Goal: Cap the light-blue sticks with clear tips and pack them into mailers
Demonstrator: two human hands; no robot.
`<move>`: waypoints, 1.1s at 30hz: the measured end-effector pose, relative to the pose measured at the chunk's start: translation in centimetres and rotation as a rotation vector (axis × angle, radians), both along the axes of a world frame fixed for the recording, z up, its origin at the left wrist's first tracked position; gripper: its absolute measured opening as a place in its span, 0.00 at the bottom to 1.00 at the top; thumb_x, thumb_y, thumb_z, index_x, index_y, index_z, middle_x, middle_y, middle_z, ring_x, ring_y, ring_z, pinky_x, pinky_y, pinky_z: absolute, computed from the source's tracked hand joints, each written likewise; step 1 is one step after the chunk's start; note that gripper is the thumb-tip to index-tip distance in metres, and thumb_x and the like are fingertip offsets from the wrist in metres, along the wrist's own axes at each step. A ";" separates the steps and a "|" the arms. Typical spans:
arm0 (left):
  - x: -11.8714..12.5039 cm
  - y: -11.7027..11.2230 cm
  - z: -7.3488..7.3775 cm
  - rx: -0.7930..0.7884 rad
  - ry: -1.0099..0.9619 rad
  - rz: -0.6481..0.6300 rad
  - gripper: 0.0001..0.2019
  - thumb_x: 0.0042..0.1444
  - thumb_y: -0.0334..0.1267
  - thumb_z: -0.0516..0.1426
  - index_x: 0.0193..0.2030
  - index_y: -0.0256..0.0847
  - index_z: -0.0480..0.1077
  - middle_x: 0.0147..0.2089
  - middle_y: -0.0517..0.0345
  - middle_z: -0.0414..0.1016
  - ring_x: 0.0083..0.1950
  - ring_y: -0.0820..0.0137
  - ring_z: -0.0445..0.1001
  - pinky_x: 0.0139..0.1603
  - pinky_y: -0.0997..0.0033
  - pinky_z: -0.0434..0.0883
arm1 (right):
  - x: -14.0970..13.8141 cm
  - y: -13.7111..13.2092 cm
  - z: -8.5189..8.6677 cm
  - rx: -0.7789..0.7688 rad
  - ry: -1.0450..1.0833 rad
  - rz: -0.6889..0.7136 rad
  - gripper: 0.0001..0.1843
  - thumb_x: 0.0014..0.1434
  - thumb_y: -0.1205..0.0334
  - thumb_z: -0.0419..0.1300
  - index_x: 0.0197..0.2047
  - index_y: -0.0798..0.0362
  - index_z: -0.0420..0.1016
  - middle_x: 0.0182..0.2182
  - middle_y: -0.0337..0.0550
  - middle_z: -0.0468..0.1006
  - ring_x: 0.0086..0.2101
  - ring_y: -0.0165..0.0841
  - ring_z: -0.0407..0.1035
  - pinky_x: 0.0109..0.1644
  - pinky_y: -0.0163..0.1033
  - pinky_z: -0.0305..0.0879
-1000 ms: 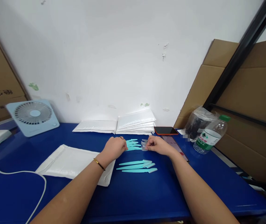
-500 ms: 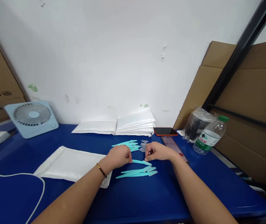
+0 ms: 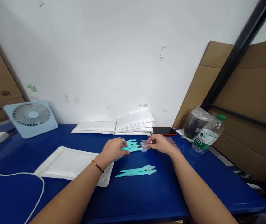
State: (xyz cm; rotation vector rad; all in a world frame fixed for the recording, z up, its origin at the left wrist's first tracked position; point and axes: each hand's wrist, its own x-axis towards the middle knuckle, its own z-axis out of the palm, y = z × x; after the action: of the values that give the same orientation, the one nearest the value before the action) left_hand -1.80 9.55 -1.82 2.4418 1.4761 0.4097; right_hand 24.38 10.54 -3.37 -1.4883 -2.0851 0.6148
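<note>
On the blue table (image 3: pixel 147 199), my left hand (image 3: pixel 113 149) is closed on a teal plastic stick from the far pile of teal sticks (image 3: pixel 132 145). My right hand (image 3: pixel 158 143) pinches a small clear cap (image 3: pixel 144 145) at that stick's right end, beside a few more clear caps. A second group of capped teal sticks (image 3: pixel 136 170) lies nearer to me, untouched. A white padded envelope (image 3: pixel 69 163) lies flat left of my left forearm.
Stacks of white padded envelopes (image 3: pixel 133 123) sit at the wall. Two phones (image 3: pixel 165 131) lie behind my right hand. A water bottle (image 3: pixel 207 134) and a plastic-wrapped dark object (image 3: pixel 194 123) stand right. A small fan (image 3: pixel 31 117) and a white cable (image 3: pixel 13 175) are left. Cardboard leans right.
Both hands set a capped stick down on the near group, then moved back to the far pile; my left hand took another stick and my right hand a clear cap.
</note>
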 end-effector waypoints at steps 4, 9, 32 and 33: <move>1.0 -1.9 0.4 -0.196 0.045 -0.257 0.18 0.38 0.57 0.59 0.30 0.46 0.74 0.33 0.62 0.74 0.31 0.72 0.70 0.25 0.76 0.58 | -0.3 -1.0 1.0 -0.143 -0.061 0.256 0.18 0.45 0.47 0.62 0.30 0.54 0.78 0.26 0.40 0.75 0.25 0.28 0.64 0.27 0.31 0.56; 1.7 -2.7 0.0 -0.266 0.124 -0.278 0.12 0.42 0.50 0.58 0.27 0.45 0.73 0.27 0.63 0.74 0.26 0.74 0.68 0.21 0.76 0.55 | -1.1 -1.9 1.2 -0.318 -0.183 0.461 0.21 0.39 0.46 0.65 0.31 0.54 0.79 0.23 0.38 0.73 0.23 0.26 0.61 0.25 0.30 0.53; 1.8 -2.1 -0.8 -0.128 0.121 -0.199 0.09 0.44 0.46 0.58 0.28 0.45 0.74 0.31 0.60 0.74 0.31 0.71 0.69 0.25 0.74 0.58 | -0.5 -2.3 1.8 -0.273 -0.192 0.400 0.19 0.39 0.48 0.66 0.30 0.53 0.79 0.23 0.37 0.74 0.24 0.27 0.63 0.26 0.31 0.55; 1.7 -1.9 -0.9 -0.113 0.120 -0.177 0.09 0.44 0.46 0.58 0.28 0.45 0.74 0.31 0.60 0.74 0.31 0.70 0.69 0.25 0.74 0.58 | -0.8 -2.3 1.7 -0.271 -0.200 0.419 0.19 0.39 0.48 0.66 0.30 0.53 0.79 0.23 0.37 0.74 0.24 0.27 0.63 0.25 0.31 0.55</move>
State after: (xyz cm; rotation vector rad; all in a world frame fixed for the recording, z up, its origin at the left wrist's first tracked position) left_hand -0.06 7.64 -2.71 2.5173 1.2750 0.1419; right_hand 23.63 8.24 -1.65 -1.2954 -2.5835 0.9721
